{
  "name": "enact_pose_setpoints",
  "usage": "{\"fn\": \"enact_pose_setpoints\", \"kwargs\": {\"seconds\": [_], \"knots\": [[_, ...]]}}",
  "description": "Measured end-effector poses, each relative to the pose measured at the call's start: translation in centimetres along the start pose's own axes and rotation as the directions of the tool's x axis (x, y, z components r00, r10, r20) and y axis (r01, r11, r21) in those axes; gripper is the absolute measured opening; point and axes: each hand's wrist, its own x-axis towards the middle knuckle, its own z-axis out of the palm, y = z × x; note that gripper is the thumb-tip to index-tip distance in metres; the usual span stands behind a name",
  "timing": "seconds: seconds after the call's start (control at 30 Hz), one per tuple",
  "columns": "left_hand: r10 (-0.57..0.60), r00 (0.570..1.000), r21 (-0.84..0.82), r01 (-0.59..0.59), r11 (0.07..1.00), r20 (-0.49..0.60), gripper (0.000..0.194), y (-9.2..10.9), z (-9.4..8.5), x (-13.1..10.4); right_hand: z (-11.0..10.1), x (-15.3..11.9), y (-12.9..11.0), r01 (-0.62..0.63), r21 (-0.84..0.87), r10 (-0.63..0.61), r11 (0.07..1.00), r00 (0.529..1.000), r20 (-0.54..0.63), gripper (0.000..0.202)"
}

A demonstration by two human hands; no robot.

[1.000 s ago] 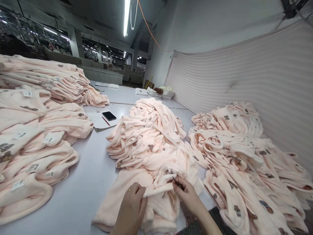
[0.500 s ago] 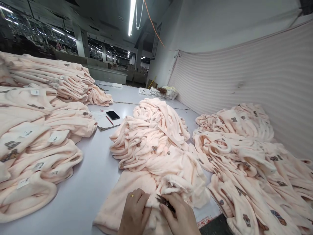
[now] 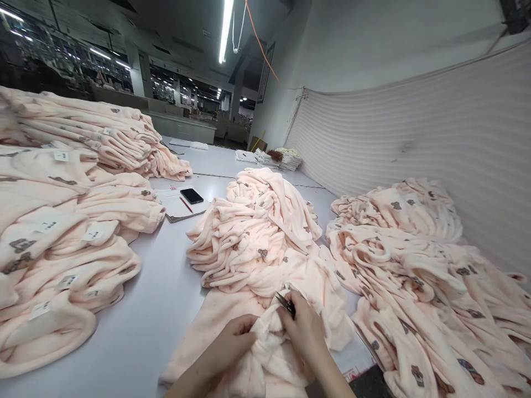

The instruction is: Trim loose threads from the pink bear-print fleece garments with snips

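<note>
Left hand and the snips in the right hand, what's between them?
In the head view, bunched pale pink fabric lies between the left hand and the dark snips in the right hand.

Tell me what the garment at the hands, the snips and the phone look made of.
Garment: soft, matte textile, perhaps plush fleece, from its thick, rounded folds.
Snips: likely dark metal, given the slim, pointed blades; finish unclear.
Phone: probably smooth glass in front, from its flat, even black face.
</note>
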Motion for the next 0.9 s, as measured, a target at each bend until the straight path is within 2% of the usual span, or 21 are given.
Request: {"fn": "enact_pose_setpoints", "kwargs": {"seconds": [0.07, 0.17, 0.27, 0.37, 0.5, 0.7, 0.77, 0.8, 0.87, 0.9], "knots": [[-0.044, 0.999, -0.102, 0.046, 0.994, 0.023, 0.022, 0.0, -0.3, 0.3, 0.0, -0.2, -0.1, -0.001, -0.008, 0.001, 1.000, 1.000, 0.010, 0.007], [-0.067, 0.997, -0.167, 0.071, 0.983, 0.028, 0.019, -0.2, -0.7, 0.7, -0.5, -1.3, -0.4, 0.031, 0.014, -0.032, 0.999, 0.997, 0.068, 0.002], [-0.069, 0.996, -0.217, 0.078, 0.973, 0.048, 0.018, -0.4, -0.9, 1.0, -1.1, -2.4, -1.1, 0.122, 0.029, -0.125, 0.992, 0.986, 0.112, 0.018], [-0.057, 0.994, -0.235, 0.077, 0.969, 0.089, 0.020, -0.3, -1.1, 1.0, -1.0, -2.8, -1.6, 0.183, -0.022, -0.180, 0.983, 0.979, 0.093, 0.018], [-0.041, 0.988, -0.219, 0.073, 0.973, 0.146, 0.030, 0.1, -1.3, 0.7, -0.6, -2.5, -1.3, 0.106, 0.049, -0.110, 0.993, 0.990, 0.084, 0.018], [-0.030, 0.985, -0.175, 0.060, 0.983, 0.171, 0.034, 0.9, -0.8, 0.5, -0.8, -2.8, -0.3, 0.098, 0.109, -0.109, 0.989, 0.989, 0.100, 0.018], [-0.024, 0.988, -0.138, 0.046, 0.989, 0.155, 0.042, 0.6, -0.7, 0.5, -0.7, -3.1, -0.3, 0.084, 0.166, -0.098, 0.983, 0.992, 0.079, 0.019], [-0.020, 0.991, -0.112, 0.034, 0.993, 0.129, 0.047, 0.2, -0.7, 0.5, -0.5, -3.3, -0.4, 0.086, 0.192, -0.102, 0.978, 0.992, 0.075, 0.027], [0.001, 0.999, -0.040, 0.000, 0.999, 0.036, 0.053, -0.9, -0.6, 0.3, 0.0, -3.4, -0.4, 0.113, 0.194, -0.132, 0.974, 0.987, 0.087, 0.046], [0.017, 1.000, -0.008, -0.018, 1.000, -0.022, 0.052, -1.6, -0.5, 0.1, 0.2, -3.4, -0.3, 0.133, 0.180, -0.153, 0.975, 0.983, 0.102, 0.047]]}}
